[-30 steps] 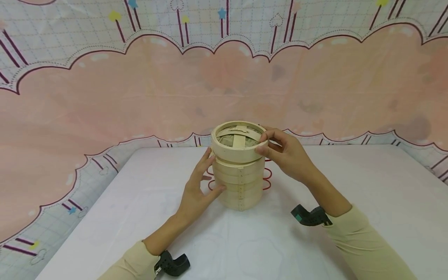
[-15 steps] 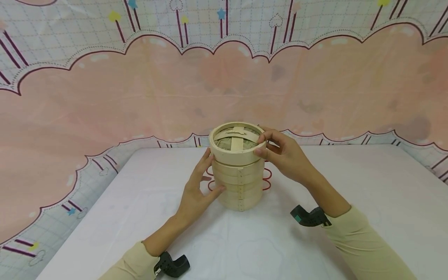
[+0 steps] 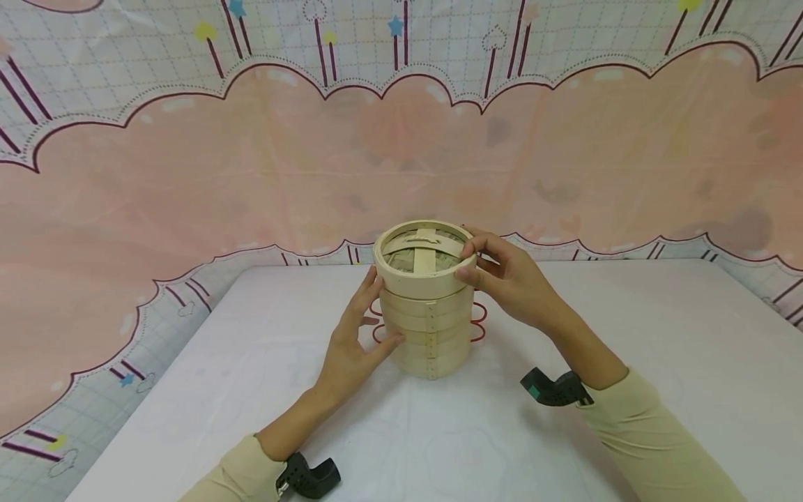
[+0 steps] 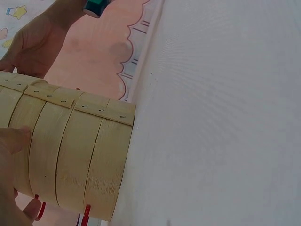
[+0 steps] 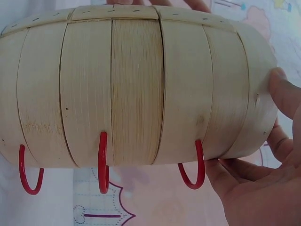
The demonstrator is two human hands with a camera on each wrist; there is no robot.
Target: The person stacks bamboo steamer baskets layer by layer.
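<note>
A round bamboo steamer (image 3: 417,343) of stacked tiers stands upright on the white table. Its woven lid (image 3: 425,282), crossed by two bamboo strips, sits on top, slightly offset to the left at the front. My left hand (image 3: 354,341) grips the left side of the tiers, thumb on the front, other fingers partly hidden behind. The lid's right rim is held by my right hand (image 3: 517,282), with the thumb outside and a fingertip over the edge. Red loop handles (image 5: 103,160) stick out of the sides, clearly seen in the right wrist view.
A white-covered table (image 3: 596,321) spreads around the steamer. Behind it hangs a pink and white patterned cloth (image 3: 301,174). A black wrist device (image 3: 555,387) is worn on the right arm, and another black device (image 3: 310,475) on the left.
The lid has shifted slightly left and lower on the tiers, with my right hand moving along with it. My left hand keeps its place on the steamer.
</note>
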